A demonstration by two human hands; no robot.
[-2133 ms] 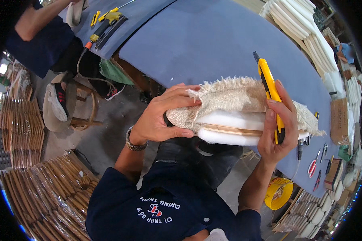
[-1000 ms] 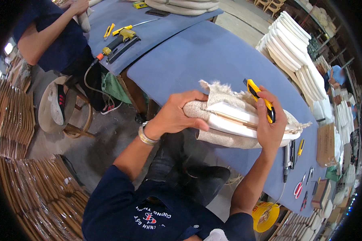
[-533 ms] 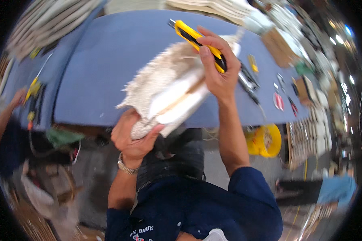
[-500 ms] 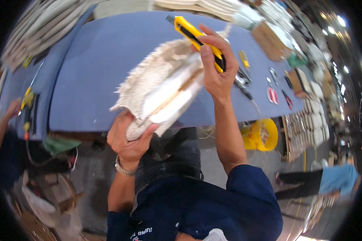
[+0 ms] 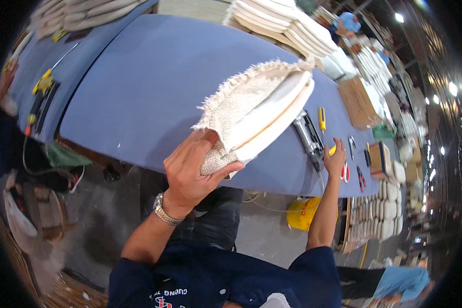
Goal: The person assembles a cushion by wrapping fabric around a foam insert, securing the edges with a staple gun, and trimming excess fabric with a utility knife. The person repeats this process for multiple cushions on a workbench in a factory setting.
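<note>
1. Above the blue table (image 5: 154, 87), near its front edge: a cream cushion (image 5: 264, 110) with a frayed woven cover, lifted and tilted.
2. Gripped at its lower corner by the left hand (image 5: 195, 172), fingers closed round the fabric.
3. Farther right along the table: right hand (image 5: 335, 160) closed on a yellow knife (image 5: 332, 150), beside a grey power tool (image 5: 308, 134).
4. Across the table: stacked cushions (image 5: 287, 28).

Long blue counter (image 5: 154, 87), stacked cream cushions (image 5: 287, 25) at far edge, cardboard box (image 5: 357, 100), grey power tool (image 5: 308, 136), yellow knife (image 5: 322, 117), scissors (image 5: 345, 172) at right end
</note>
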